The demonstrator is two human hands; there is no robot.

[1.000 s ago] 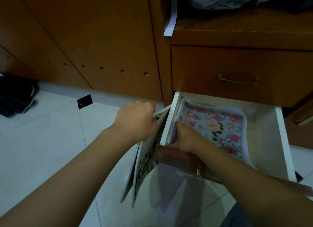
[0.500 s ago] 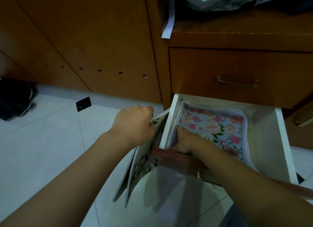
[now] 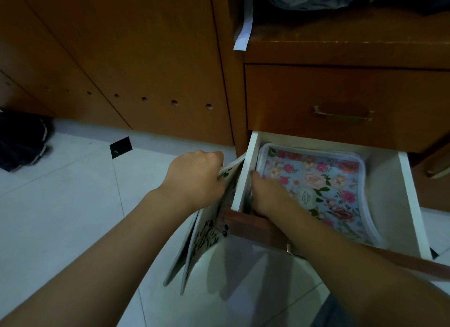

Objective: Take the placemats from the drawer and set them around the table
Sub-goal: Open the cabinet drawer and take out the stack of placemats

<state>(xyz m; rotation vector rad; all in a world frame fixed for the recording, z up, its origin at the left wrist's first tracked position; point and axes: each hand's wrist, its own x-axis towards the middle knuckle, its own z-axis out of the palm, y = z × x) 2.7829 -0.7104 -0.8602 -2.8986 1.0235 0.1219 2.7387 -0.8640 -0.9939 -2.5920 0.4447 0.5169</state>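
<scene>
— What has moved since a second ago?

— Not much. The right hand (image 3: 269,196) has slid a little further toward the drawer's left wall, at the edge of the floral stack, and the mats under the left hand (image 3: 194,178) hang slightly lower and more to the left. The view itself has tipped a touch.

— So what is each hand doing?

— The left hand is clenched around the top edge of two leaf-print placemats (image 3: 207,231), which hang almost vertically outside the open drawer (image 3: 409,200), just beside its left wall and above the pale tile floor (image 3: 60,217). The right hand reaches over the drawer's wooden front, its fingers curled down at the left edge of the floral placemats (image 3: 323,190); the fingertips are hidden, so I can't tell for sure whether it grips a mat or only presses against the stack.

— And those floral mats?

— They lie flat in a stack inside the white-lined drawer, filling its left and middle part, pink roses on blue with a round emblem near the centre.

— Anything round about?

— A closed upper drawer (image 3: 341,102) with a brass handle sits directly above. Left of it stands a brown cabinet panel (image 3: 134,58) with a row of drilled holes — and a dark bundle of cloth (image 3: 22,139) lies on the floor at the far left.
</scene>
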